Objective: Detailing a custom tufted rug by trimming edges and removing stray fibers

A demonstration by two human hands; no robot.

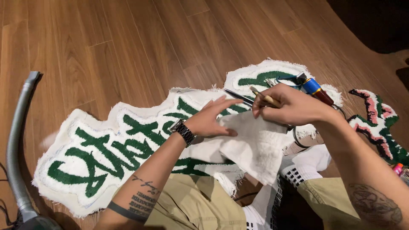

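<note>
At frame centre, the soft, floppy rug is pressed flat by the open left hand, while a pen is clamped in the right hand.

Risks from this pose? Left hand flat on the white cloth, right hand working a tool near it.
1. The left hand presses the folded white cloth close to the right hand and its thin tool; a slip might nick the fingers.
2. The dark blade-like tip lies over the green-and-white tufted rug; it may snag or cut pile.
3. A cable loops beside the knee and could catch the arm.
</note>
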